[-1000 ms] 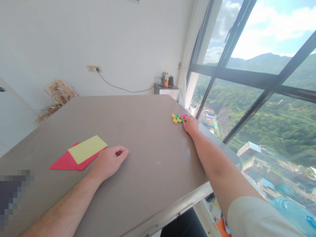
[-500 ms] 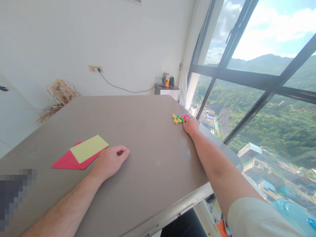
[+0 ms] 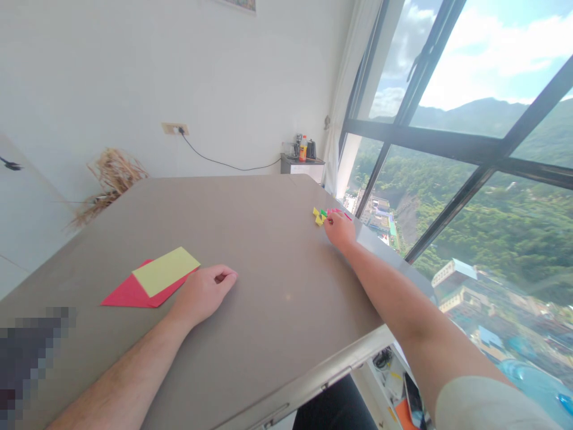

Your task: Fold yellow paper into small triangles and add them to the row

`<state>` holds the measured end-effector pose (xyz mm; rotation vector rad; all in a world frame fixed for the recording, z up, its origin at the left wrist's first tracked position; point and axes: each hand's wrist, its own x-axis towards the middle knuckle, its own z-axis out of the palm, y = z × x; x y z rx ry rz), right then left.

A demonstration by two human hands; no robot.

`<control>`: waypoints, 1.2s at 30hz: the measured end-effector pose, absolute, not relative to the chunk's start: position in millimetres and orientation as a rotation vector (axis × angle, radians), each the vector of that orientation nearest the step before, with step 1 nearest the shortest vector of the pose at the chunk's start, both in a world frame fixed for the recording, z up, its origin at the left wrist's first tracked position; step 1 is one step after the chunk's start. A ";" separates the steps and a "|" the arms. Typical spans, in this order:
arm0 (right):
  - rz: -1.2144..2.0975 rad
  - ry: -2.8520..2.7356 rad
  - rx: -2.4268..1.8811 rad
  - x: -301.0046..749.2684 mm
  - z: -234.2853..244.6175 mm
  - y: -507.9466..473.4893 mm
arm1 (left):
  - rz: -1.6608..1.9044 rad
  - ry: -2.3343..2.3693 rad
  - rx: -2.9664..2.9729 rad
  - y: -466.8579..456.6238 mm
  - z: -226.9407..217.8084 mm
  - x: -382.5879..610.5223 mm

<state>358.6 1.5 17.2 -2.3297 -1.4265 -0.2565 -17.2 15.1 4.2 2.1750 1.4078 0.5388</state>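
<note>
My left hand (image 3: 205,294) rests on the table with its fingers curled in and the thumb against them, nothing visible in it. Beside its wrist lie a yellow paper sheet (image 3: 166,272) and, partly under it, red folded paper (image 3: 128,292). My right hand (image 3: 341,230) reaches to the far right of the table, fingers closed together at a cluster of small folded paper pieces. Yellow pieces (image 3: 319,220) show to its left, with a green piece (image 3: 323,212) and pink pieces (image 3: 333,211) behind its fingers. What its fingertips hold is hidden.
The grey-brown table (image 3: 250,239) runs along a large window (image 3: 447,149) on the right. A low cabinet (image 3: 302,167) with a bottle (image 3: 303,148) stands beyond its far end. Dried stalks (image 3: 114,176) stand at the left. An open drawer (image 3: 394,382) shows below the front edge.
My right hand has shifted slightly left over the paper pieces, covering the nearer green one and showing more pink on its right. The left hand keeps its pose; the view has moved slightly.
</note>
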 end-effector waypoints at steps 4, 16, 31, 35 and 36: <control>0.086 -1.810 -2.036 277.3 19.7 -24.4 | 0.540 1.402 2.188 12.4 7.7 -15.1; 0.387 -2.098 -1.843 157.4 12.8 -55.0 | 0.602 1.331 2.264 -2.5 15.8 -19.1; -0.112 -1.187 -2.367 426.8 6.0 -24.9 | 0.546 1.365 2.196 10.3 4.9 -20.5; -0.148 -1.243 -2.358 455.3 -1.4 -13.5 | 0.545 1.410 2.182 13.0 5.3 -19.7; -0.159 -1.273 -2.349 458.0 -2.5 -9.8 | 0.537 1.417 2.182 13.5 5.8 -19.7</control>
